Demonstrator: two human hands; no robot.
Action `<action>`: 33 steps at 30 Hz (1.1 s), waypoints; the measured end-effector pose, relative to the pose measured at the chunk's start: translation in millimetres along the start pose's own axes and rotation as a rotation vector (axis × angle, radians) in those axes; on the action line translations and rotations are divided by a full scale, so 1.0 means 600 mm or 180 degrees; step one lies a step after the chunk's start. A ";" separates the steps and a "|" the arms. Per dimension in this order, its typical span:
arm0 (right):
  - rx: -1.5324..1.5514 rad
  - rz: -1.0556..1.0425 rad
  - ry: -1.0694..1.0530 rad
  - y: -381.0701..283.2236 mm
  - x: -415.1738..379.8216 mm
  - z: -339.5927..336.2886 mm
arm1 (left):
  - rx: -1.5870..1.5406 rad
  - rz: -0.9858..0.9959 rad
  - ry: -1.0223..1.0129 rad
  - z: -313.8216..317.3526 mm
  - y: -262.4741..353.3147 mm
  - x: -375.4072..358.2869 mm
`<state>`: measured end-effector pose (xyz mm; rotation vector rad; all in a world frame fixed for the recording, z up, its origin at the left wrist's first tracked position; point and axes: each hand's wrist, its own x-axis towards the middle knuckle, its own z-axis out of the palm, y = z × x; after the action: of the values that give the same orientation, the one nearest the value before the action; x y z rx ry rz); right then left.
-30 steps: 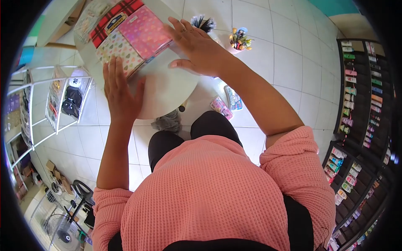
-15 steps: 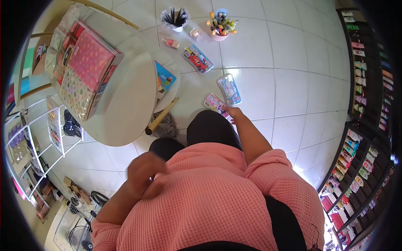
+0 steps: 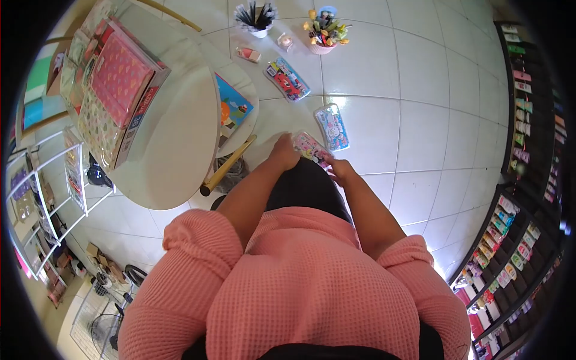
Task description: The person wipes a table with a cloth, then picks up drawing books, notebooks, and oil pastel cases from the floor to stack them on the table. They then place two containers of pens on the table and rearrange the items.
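Observation:
A pink cartoon-printed pencil case (image 3: 311, 146) is just beyond my knee, low over the tiled floor. My left hand (image 3: 284, 152) holds its left end. At its right end, my right hand (image 3: 340, 170) grips the near corner; part of the case is hidden behind my knee and fingers. A light blue pencil case (image 3: 332, 126) lies right beside it, and a blue and red one (image 3: 287, 79) rests farther off on the tiles.
Pens with flower-like tops fill a pink pot (image 3: 324, 49); dark pens stand in a white pot (image 3: 260, 33). A small pink and white item (image 3: 248, 54) lies nearby. To my left is a round white table (image 3: 174, 156) with packaged goods. Display racks (image 3: 507, 240) line the right.
My left hand has come down from in front of my chest to the left end of the pink pencil case. My right hand stays at its right end.

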<state>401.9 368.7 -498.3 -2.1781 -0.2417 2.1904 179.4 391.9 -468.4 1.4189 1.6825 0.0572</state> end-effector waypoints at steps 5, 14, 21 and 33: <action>0.0115 -0.0264 -0.0293 -0.002 -0.024 -0.015 | -0.0656 -0.0459 -0.1225 -0.041 -0.008 0.020; 0.0434 -0.1748 0.0650 -0.049 -0.135 -0.024 | -0.1038 -0.0087 -0.0396 -0.047 0.034 -0.057; 0.1344 -0.3181 -0.0354 -0.190 -0.405 0.025 | -0.3471 0.0763 -0.0183 -0.263 0.209 -0.260; 0.0102 -0.3548 -0.1627 -0.327 -0.655 0.203 | -0.3887 0.0663 0.0519 -0.563 0.192 -0.448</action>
<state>269.2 497.4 -81.9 -0.9299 -1.0881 1.8812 30.9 380.1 -47.2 0.6197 1.1808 1.1312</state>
